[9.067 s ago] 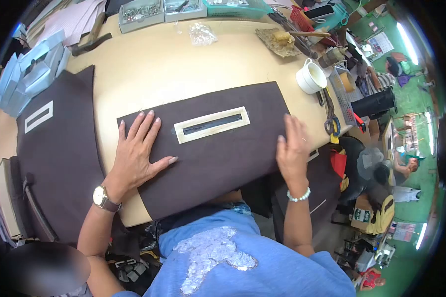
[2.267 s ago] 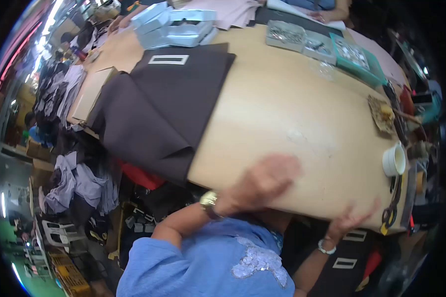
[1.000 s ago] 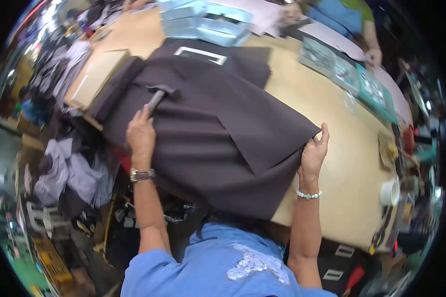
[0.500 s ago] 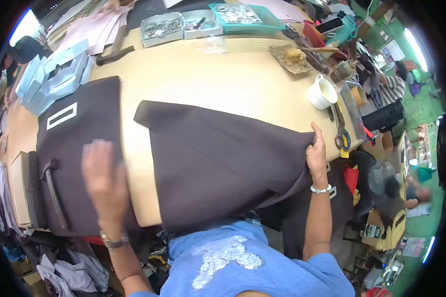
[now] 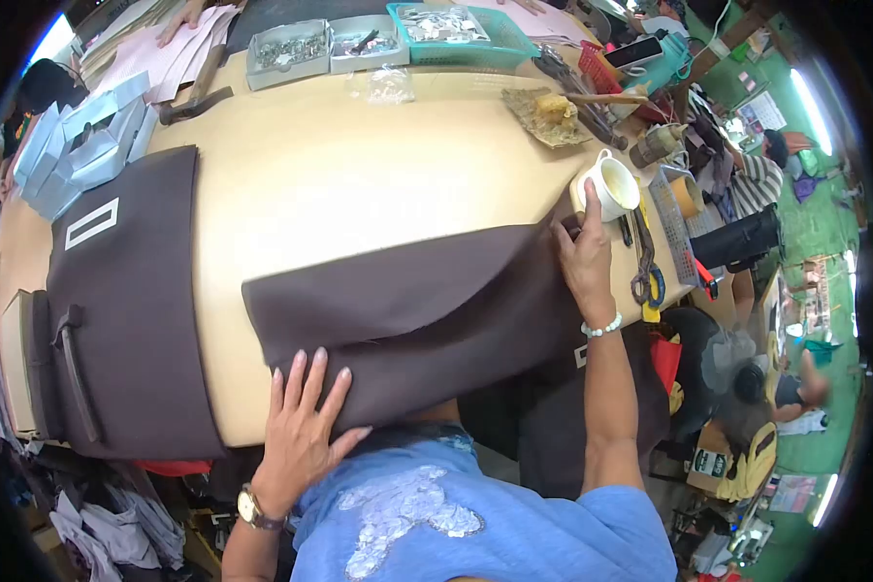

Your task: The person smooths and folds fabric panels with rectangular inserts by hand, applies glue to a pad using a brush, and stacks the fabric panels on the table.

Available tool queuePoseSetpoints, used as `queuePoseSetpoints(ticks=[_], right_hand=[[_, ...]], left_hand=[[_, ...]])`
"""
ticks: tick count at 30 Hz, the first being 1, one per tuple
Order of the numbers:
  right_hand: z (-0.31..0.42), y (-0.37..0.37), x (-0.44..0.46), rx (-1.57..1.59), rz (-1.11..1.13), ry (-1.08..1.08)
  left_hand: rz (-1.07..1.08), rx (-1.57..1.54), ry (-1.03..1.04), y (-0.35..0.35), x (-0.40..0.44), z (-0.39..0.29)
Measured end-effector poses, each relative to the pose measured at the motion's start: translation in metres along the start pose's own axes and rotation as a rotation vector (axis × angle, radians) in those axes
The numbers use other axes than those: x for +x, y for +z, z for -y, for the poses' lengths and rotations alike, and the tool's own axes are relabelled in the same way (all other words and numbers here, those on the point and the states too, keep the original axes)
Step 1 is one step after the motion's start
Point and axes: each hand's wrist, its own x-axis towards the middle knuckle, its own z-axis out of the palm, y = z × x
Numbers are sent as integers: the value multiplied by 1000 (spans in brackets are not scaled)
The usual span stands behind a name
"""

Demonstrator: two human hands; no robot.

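A dark brown fabric piece lies partly folded over itself on the pale table, its near part at the table edge. My left hand rests with spread fingers on its lower left part. At the right, my right hand pinches the fabric's far right corner, just below a white cup. Another dark brown fabric lies on the left, with a white rectangular frame on it. A hammer rests on that fabric's near left part.
Light blue boxes stand at the far left. Trays of small metal parts, a teal basket and a clear plastic bag are along the back. Scissors lie at the right edge. Another person's hand touches pale sheets.
My left hand has come from above the left fabric onto the folded piece. My right hand has moved up and slightly left with the corner, and the fabric has folded over.
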Motion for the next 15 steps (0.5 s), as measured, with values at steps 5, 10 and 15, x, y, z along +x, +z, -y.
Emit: queuePoseSetpoints(ticks=[5, 10, 15], right_hand=[[-19, -8, -11, -134, 52, 165], [-32, -12, -32, -35, -2, 168], [-41, -31, -17, -314, -271, -186]], left_hand=[[-42, -31, 22, -16, 1, -12], [-161, 16, 174, -22, 59, 11], [-53, 123, 112, -24, 99, 35]])
